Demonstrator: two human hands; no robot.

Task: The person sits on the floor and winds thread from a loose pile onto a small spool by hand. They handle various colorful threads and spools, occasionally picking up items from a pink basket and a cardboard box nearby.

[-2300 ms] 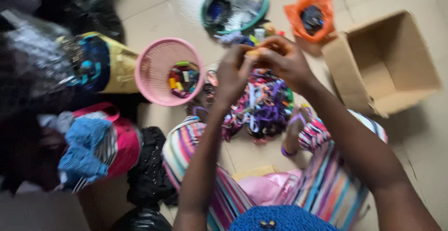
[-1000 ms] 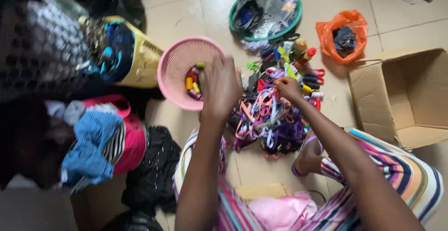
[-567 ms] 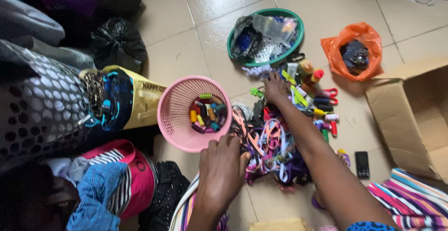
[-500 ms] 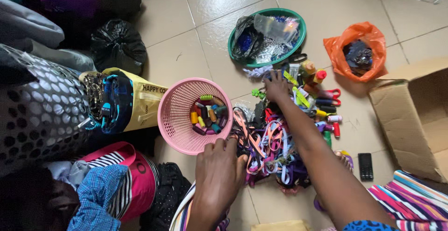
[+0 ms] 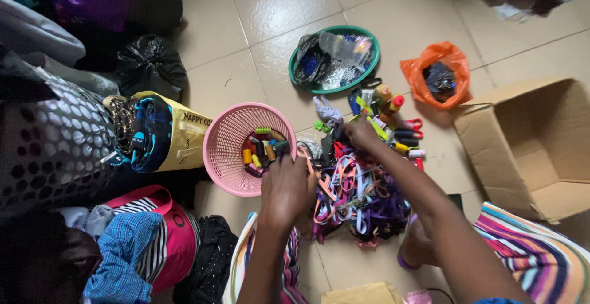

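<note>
My left hand hovers at the near rim of a pink mesh basket that holds several small coloured thread spools; whether its fingers hold anything is hidden. My right hand reaches into the far edge of a tangled pile of purple, pink and white ribbons on the tiled floor, its fingers curled down among loose spools and tubes. What it grips cannot be made out.
A green round tray with plastic bags lies beyond the pile. An orange bag and an open cardboard box sit to the right. Left are a yellow bag, a black bag and heaped clothes.
The right hand drew back from the far spools toward the ribbon pile. The left hand shifted up to the basket's rim. The view moved slightly.
</note>
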